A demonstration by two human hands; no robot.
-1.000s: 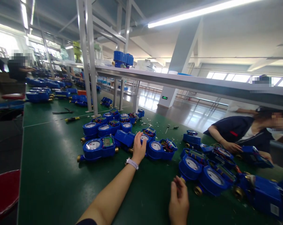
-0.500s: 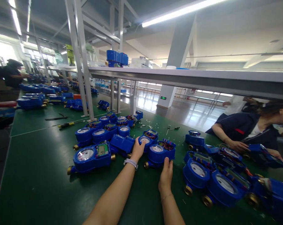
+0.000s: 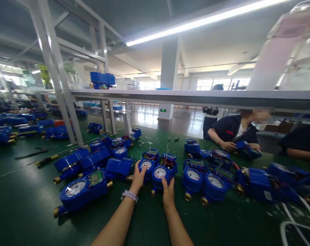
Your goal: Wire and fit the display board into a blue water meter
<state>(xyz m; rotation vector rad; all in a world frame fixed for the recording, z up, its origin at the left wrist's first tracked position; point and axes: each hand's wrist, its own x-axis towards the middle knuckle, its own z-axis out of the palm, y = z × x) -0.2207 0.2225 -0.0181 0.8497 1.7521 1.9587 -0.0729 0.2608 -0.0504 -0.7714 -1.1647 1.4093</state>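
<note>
Two blue water meters stand side by side in front of me, dials up, with wired compartments open behind the dials. My left hand (image 3: 138, 176), with a watch on its wrist, grips the left water meter (image 3: 146, 165), thumb across its dial. My right hand (image 3: 168, 191) holds the near right side of the other water meter (image 3: 160, 173), its thumb at the dial's edge; part of its fingers is hidden. Left of my hands lies a larger-looking blue meter (image 3: 76, 189) with a small display. Close by on its side is another blue meter (image 3: 119, 168).
More meters (image 3: 215, 182) crowd the right side, near white cables (image 3: 289, 218). A co-worker (image 3: 237, 128) handles a meter across the bench. Screwdrivers (image 3: 171, 140) and white scraps lie behind. A shelf (image 3: 185, 97) spans overhead; its metal post (image 3: 59, 75) stands left.
My view has turned right, so the bench contents appear further left. My right hand, flat beside the meter before, now has its thumb on it. The left hand stays on its meter.
</note>
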